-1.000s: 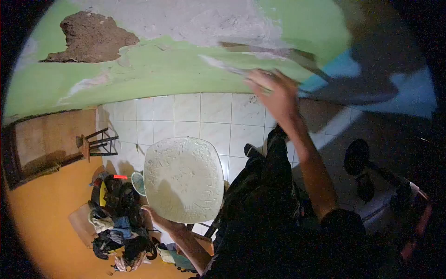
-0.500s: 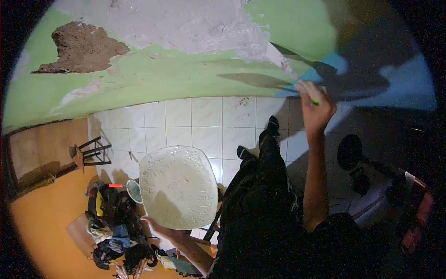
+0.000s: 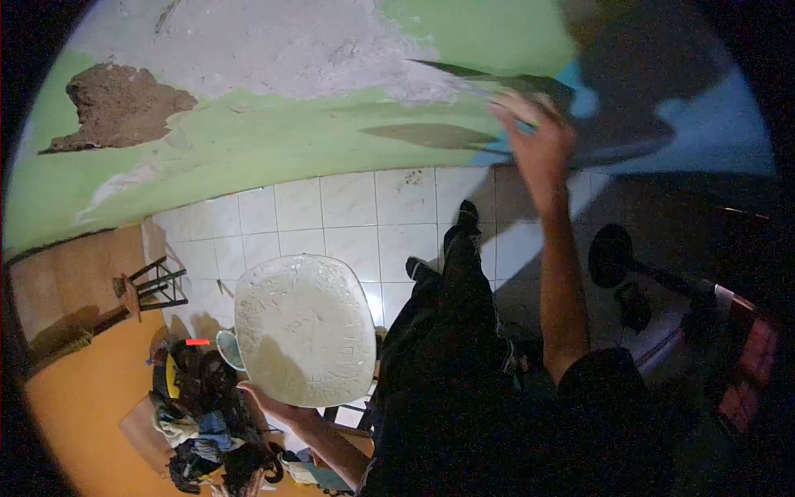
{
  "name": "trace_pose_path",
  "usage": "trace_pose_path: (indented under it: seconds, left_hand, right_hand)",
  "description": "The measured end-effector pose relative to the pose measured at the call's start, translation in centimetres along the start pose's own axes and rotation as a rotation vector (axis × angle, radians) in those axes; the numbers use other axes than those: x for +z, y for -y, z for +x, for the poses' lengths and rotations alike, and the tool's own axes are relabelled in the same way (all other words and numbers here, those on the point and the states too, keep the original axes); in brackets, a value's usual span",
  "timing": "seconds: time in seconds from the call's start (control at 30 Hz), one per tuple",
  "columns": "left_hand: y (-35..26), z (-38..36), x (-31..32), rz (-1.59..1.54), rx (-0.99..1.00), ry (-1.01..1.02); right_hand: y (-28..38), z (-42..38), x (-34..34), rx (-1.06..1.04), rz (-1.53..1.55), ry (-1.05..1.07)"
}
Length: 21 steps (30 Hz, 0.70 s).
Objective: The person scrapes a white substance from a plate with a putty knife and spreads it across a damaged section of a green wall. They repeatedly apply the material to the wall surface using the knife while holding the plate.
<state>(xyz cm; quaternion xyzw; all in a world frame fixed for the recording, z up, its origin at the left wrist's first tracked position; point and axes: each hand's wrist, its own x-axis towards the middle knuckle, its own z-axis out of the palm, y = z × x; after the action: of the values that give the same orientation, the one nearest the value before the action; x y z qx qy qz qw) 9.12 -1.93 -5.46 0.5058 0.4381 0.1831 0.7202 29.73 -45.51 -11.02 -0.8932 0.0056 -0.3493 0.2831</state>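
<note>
My right hand [image 3: 538,141] is raised to the green wall, closed around the handle of what looks like a putty knife [image 3: 474,86], slightly blurred. The blade points left and meets the edge of a large grey-white plaster patch [image 3: 273,50]. Low in the view, my left hand [image 3: 277,406] supports a rounded-square white plate [image 3: 370,331] from beneath. White paste with ridges and marks coats the plate. Most of the left hand's fingers are hidden under it. A rough brown patch [image 3: 128,103] of bare wall lies left of the plaster.
White floor tiles [image 3: 348,199] run along the wall's foot. A small stool [image 3: 153,286] stands at the left. Below it are a pale bucket [image 3: 231,349] and a heap of clothes [image 3: 211,427]. A dark round-topped object [image 3: 611,255] is at the right.
My right hand has moved up and left along the wall with the putty knife. The plate stays in my left hand, and the view has shifted slightly.
</note>
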Motion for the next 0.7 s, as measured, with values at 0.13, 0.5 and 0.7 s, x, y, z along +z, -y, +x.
trace_pose_path:
  seconds: [0.13,0.5,0.7]
  left_hand:
    - [0.5,1.1,-2.1,0.015,0.024,0.034]
    - [-0.6,-0.3,0.1,0.002,0.067,0.030]
    - [0.2,1.3,-2.4,-0.097,0.022,0.097]
  right_hand:
    - [-1.7,-2.8,-4.0,0.060,0.036,-0.038]
    - [-5.6,-3.1,3.2,0.093,-0.086,0.057]
    - [-6.1,-6.6,1.5,0.162,-0.092,0.098]
